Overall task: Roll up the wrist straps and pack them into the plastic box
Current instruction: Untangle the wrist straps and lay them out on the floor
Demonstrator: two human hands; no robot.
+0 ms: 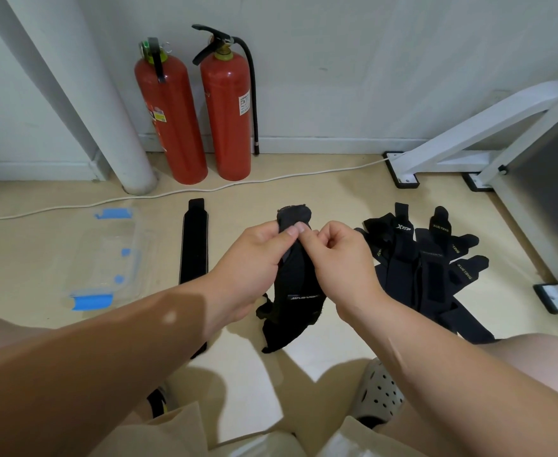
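Floor scene as I see it from the head camera. Two red fire extinguishers (pixel 172 120) stand against the wall, with a white cable (pixel 205 189) on the floor before them. The clear plastic box (pixel 106 258) lies at left, near a flat strap (pixel 193 245) partly hidden by the left forearm. A pile of straps (pixel 426 265) lies at right. Centre: left hand (pixel 251 258) and right hand (pixel 340 258), fingers curled, both pinch the top of a black wrist strap (pixel 295 275). Its lower end hangs loose below them.
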